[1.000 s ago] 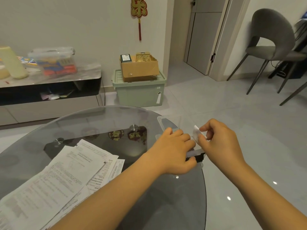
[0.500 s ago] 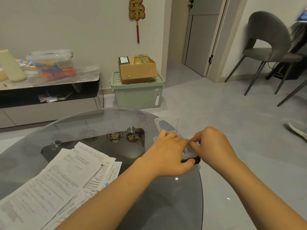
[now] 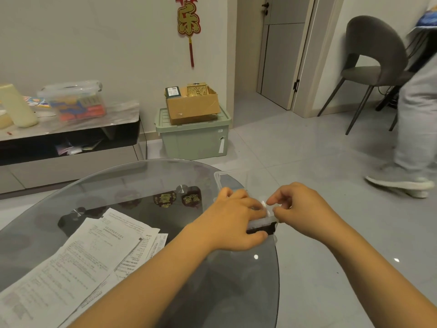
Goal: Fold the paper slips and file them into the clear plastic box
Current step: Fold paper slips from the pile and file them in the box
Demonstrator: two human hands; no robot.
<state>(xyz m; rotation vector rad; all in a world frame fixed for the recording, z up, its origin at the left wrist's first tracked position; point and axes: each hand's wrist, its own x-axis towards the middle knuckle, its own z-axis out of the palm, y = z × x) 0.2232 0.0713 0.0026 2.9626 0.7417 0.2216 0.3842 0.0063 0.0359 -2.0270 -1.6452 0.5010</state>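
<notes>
A clear plastic box (image 3: 233, 177) stands at the right edge of the round glass table (image 3: 132, 183). My left hand (image 3: 233, 220) lies over the box's near end, with its fingers curled on the rim. My right hand (image 3: 299, 209) is just right of it and pinches a small folded paper slip (image 3: 266, 207) at the box's opening. What is inside the box is mostly hidden by my hands. A stack of printed paper sheets (image 3: 78, 261) lies on the table's left.
A person in grey trousers (image 3: 416, 129) walks on the floor at the right. A grey chair (image 3: 376, 65) stands behind. A green bin with a cardboard box (image 3: 192, 136) sits by the wall. A low cabinet (image 3: 68, 143) is at left.
My right hand came down from beside the box with the folded slip and now meets my left hand at the box's opening. A walking person has entered at the right.
</notes>
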